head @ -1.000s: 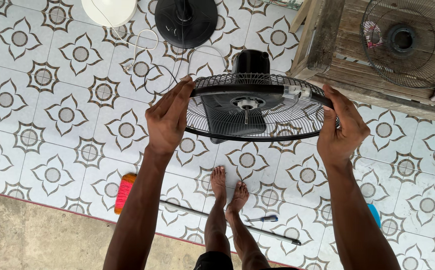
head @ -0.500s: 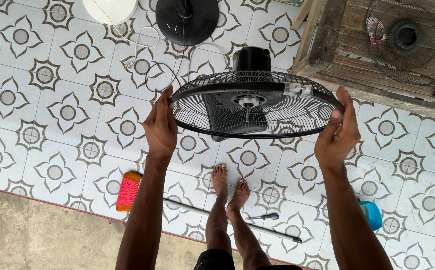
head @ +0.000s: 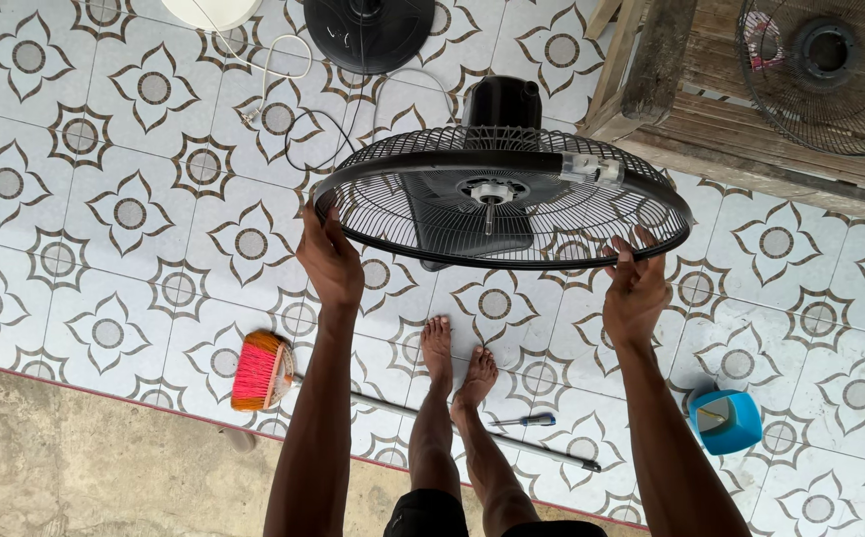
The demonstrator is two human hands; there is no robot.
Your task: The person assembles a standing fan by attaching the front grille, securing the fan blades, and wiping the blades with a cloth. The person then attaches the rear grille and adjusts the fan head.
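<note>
Over patterned tiles point(head: 134, 214), hands hold round wire fan guard point(head: 392, 214)

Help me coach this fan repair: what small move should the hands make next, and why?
Probably lower the fan guard and rest it steady. Both hands, left hand and right hand, grip only its near rim, so the motor housing hangs beyond them, unsupported above the tiled floor.
</note>
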